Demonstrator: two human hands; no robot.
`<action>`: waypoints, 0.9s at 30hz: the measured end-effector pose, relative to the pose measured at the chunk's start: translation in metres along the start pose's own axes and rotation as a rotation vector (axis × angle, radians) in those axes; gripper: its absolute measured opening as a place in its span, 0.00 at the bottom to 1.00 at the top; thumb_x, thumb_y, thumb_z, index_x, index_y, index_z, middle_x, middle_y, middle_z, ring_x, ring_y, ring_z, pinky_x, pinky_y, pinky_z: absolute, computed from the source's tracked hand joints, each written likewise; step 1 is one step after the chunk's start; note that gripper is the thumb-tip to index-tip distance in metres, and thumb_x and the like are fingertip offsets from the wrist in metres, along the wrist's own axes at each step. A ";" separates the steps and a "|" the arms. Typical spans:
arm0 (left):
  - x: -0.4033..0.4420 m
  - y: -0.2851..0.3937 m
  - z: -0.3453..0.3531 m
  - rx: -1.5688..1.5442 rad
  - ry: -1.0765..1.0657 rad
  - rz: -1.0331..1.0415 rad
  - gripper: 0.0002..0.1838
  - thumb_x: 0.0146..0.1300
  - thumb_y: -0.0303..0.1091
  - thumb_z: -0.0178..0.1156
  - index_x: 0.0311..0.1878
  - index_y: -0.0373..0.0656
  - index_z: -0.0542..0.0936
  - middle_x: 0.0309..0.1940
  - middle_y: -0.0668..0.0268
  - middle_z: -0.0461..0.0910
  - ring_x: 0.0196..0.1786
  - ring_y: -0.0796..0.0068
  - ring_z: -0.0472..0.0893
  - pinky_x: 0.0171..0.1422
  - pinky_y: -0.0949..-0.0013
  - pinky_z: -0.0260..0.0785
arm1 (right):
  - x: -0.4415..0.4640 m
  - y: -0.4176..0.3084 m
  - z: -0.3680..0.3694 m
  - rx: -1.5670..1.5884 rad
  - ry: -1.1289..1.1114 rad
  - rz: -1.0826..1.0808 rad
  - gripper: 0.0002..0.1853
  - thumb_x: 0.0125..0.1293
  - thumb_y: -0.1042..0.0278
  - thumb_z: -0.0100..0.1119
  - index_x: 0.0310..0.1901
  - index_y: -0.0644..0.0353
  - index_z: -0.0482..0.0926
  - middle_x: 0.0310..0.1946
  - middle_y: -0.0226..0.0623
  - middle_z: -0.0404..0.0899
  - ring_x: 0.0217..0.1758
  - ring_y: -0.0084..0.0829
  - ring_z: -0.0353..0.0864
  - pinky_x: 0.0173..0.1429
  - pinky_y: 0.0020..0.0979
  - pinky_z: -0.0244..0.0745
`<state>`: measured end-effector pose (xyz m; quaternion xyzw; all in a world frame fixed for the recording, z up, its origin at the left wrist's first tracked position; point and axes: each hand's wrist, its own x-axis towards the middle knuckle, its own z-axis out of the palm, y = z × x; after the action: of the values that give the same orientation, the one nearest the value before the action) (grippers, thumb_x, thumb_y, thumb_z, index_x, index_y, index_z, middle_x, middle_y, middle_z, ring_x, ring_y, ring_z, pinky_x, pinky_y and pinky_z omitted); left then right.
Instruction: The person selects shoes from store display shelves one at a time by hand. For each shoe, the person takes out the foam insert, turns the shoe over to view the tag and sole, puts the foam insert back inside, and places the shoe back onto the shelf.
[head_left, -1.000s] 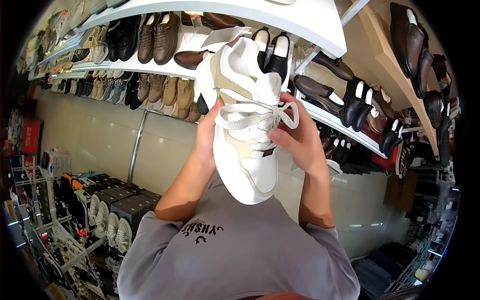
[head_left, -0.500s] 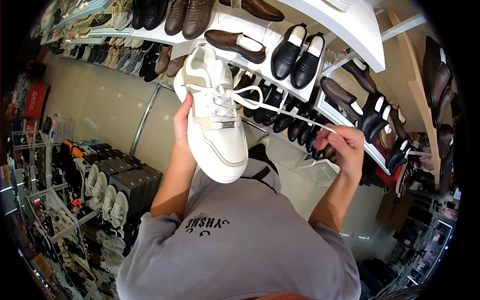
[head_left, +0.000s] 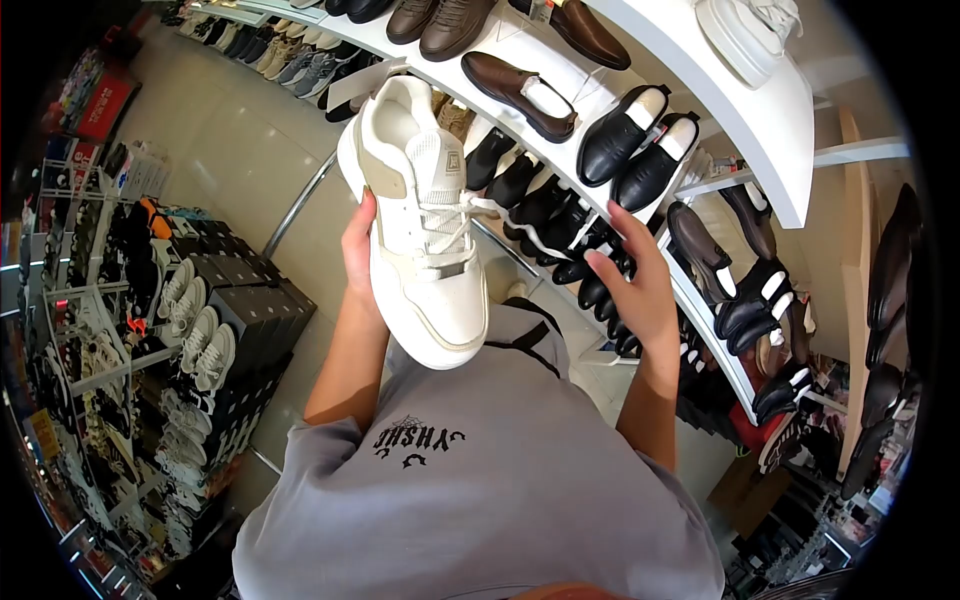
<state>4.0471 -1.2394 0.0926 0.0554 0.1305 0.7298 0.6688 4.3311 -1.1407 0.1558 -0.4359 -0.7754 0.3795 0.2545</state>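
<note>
My left hand (head_left: 359, 248) grips a white sneaker (head_left: 432, 305) with beige panels by its side, the thumb resting near the lace holes. The shoe's toe points down towards me, and a pale tag (head_left: 368, 86) sticks out by the heel. My right hand (head_left: 642, 292) is held off to the right of the sneaker, thumb and forefinger apart, with nothing between them. A white shoelace (head_left: 532, 236) trails loose from the shoe towards that hand; no bow shows in it. Most of my left fingers are hidden behind the shoe.
Black loafers (head_left: 622, 137) and a brown loafer (head_left: 520, 95) stand on a white display shelf (head_left: 500, 35) just beyond the sneaker. Another white shoe (head_left: 742, 40) is on a higher shelf at right. Stacked dark shoeboxes (head_left: 250, 325) and racks of shoes fill the left.
My right hand has let go of the lace and opened, moving slightly left. The bow has come undone, and the lace hangs loose. The view has shifted a little.
</note>
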 end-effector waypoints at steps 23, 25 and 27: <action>-0.026 -0.116 0.041 0.339 0.489 0.629 0.36 0.57 0.31 0.64 0.68 0.38 0.60 0.57 0.53 0.75 0.55 0.57 0.80 0.59 0.55 0.76 | 0.072 0.012 -0.030 0.288 -0.847 -0.640 0.11 0.53 0.72 0.68 0.27 0.62 0.72 0.58 0.47 0.67 0.61 0.45 0.67 0.67 0.41 0.58; -0.035 -0.119 0.040 0.304 0.514 0.713 0.35 0.58 0.31 0.64 0.67 0.38 0.61 0.56 0.53 0.75 0.55 0.57 0.80 0.59 0.55 0.76 | 0.078 0.021 -0.047 0.629 -1.071 -0.642 0.15 0.49 0.70 0.71 0.24 0.60 0.70 0.59 0.53 0.69 0.65 0.53 0.67 0.70 0.52 0.52; -0.050 -0.120 0.025 0.271 0.538 0.777 0.34 0.59 0.31 0.63 0.67 0.37 0.62 0.55 0.52 0.76 0.54 0.57 0.81 0.59 0.54 0.77 | 0.075 0.034 -0.072 0.995 -1.257 -0.567 0.17 0.45 0.64 0.75 0.24 0.59 0.72 0.52 0.62 0.74 0.60 0.61 0.72 0.70 0.61 0.48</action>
<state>4.1735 -1.2774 0.0896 -0.0042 0.3622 0.8901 0.2765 4.3630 -1.0381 0.1746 0.2291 -0.5953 0.7698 0.0240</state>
